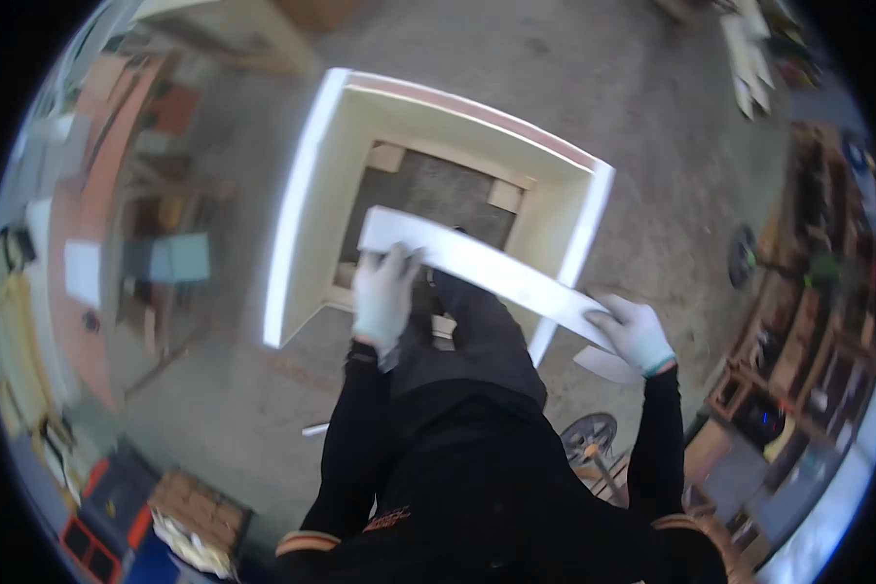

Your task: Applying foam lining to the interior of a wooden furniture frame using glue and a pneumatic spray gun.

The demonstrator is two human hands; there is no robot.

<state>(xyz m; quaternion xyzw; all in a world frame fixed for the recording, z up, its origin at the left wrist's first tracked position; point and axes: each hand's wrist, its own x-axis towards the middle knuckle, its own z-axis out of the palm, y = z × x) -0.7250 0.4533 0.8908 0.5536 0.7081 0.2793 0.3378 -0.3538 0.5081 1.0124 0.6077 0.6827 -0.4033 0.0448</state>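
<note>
A long white board (487,272) runs across in front of me, held level between both gloved hands. My left hand (384,292) grips its left end, fingers over the face near the edge. At the other end my right hand (636,336) is closed around the board, its fingertips on the white surface. Beneath and beyond the board stands an open box-like cabinet frame (305,200) with white edges and cream inner walls. Small wooden corner blocks (505,195) sit inside it. My legs are at its near side, partly hidden by the board.
On the left stands an orange-topped workbench (86,311). Wooden shelves (798,341) with tools and parts line the right. A wheel (591,436) lies near my right elbow. White strips (745,63) lie at the far right, and a dark red-trimmed case (107,511) at the lower left.
</note>
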